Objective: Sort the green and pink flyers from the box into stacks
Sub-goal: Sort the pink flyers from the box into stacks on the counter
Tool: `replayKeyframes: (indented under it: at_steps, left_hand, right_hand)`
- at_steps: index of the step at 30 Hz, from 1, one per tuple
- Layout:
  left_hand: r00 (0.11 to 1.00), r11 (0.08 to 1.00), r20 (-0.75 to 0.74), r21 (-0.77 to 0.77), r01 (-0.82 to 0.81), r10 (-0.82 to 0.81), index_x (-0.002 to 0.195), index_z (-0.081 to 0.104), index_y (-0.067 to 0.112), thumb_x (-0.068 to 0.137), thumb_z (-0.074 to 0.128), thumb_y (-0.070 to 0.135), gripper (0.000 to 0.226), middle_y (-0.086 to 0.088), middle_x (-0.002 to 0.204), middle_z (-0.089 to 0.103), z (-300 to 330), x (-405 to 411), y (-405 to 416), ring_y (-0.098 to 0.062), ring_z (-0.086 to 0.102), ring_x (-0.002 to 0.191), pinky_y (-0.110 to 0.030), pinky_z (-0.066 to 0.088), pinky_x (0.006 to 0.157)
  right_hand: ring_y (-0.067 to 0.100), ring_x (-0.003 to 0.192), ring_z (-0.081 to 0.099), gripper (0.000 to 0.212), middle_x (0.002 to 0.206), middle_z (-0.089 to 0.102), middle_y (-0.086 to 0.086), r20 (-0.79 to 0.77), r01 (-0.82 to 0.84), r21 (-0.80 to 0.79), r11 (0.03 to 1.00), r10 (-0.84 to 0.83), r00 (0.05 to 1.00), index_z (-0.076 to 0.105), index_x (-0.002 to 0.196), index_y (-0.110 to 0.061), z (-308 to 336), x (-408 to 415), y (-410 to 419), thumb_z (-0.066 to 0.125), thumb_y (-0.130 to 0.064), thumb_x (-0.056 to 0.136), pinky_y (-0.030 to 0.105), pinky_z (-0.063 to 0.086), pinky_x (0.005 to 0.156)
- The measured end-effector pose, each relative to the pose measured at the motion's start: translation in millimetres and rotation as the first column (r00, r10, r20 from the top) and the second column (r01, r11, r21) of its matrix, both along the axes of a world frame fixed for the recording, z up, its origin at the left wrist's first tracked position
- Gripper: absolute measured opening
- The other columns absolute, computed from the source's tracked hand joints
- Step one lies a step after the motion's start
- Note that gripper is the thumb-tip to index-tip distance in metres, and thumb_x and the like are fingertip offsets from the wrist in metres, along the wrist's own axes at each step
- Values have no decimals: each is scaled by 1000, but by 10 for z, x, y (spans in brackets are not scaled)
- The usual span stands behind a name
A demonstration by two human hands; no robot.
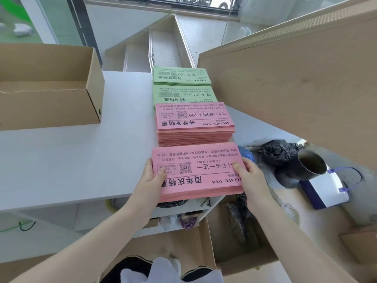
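Gripping the near pink stack [196,172] at both ends, the left hand [150,180] and right hand [250,176] likely square it at the bench [71,160] edge, in line with another pink stack [194,123] and two green stacks [182,86] beyond; the box [47,86] sits far left.

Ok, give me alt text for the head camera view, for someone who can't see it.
Both hands, left hand and right hand, grip the nearest pink stack of flyers at the white table's near edge. Behind it, in a row, sit another pink stack and two green stacks; an open cardboard box stands at left.
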State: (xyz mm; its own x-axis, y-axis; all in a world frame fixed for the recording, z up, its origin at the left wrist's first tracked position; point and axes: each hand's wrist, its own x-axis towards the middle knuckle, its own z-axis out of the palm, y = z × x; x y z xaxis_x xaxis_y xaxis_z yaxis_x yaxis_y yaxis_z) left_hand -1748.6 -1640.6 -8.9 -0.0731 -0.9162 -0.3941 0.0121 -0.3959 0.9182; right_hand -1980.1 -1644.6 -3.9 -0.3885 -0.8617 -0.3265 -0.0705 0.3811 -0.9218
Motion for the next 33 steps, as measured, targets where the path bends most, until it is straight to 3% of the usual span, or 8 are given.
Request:
replayKeyframes:
  at_steps: [4,9,14,18,23,27,30,33]
  left_hand:
    - [986,994,145,62,-87,78,133,36,25,94,49,32,41,1,129,49,62,69,114,-14,52,113,-32,41,94]
    - [994,920,101,392,5,-48,124,48,13,88,53,46,49,-5,115,56,131,286,239,-19,54,104,-38,45,93]
    - [993,870,-107,486,89,-42,125,51,8,90,56,35,45,-14,121,58,190,440,156,-26,54,114,-37,41,99]
    - [973,874,-232,476,94,22,112,58,9,93,52,22,24,-16,107,66,228,516,151,-26,63,99,-38,43,98]
    - [967,946,-253,304,114,-35,118,54,14,88,58,24,32,-4,97,73,197,650,136,-20,65,100,-34,43,97]
    - [878,925,-310,-10,381,-365,127,48,15,59,84,32,78,-9,115,67,360,1137,-218,-24,64,106,-32,54,85]
    - [917,902,-54,-209,378,-396,114,57,15,35,91,44,91,-1,104,72,510,1461,-388,-18,68,95,-23,54,72]
    - [950,879,115,-361,312,-290,110,59,18,45,91,33,74,11,97,72,520,1749,-433,-5,67,92,-15,52,70]
  right_hand:
    - [18,103,58,51,123,50,7,30,198,-17,980,-198,980,42,123,-12,-44,58,64,69,-27,82,27,48,74]
    - [24,91,66,68,107,64,11,160,101,126,987,-121,980,42,129,1,90,-48,109,75,-23,75,42,53,85]
    - [23,70,71,18,86,73,13,439,-67,250,966,-51,897,66,99,-4,245,8,272,63,-13,83,40,55,75]
    - [28,83,70,28,100,71,15,534,-187,154,970,77,842,61,108,-9,247,72,482,55,-7,81,43,57,76]
    - [29,89,69,83,103,71,13,447,-256,-181,950,311,839,56,115,-12,259,165,570,91,-26,41,36,57,65]
    - [31,93,68,62,103,70,14,419,-316,-297,901,420,805,65,106,-17,285,389,360,86,-16,47,39,58,68]
    - [30,96,67,86,103,71,11,338,-366,-304,880,459,822,57,116,-10,331,738,76,93,-26,40,38,57,72]
    - [26,102,65,87,104,70,5,143,-438,-309,844,497,856,42,127,0,435,1078,-167,87,-16,55,31,54,79]
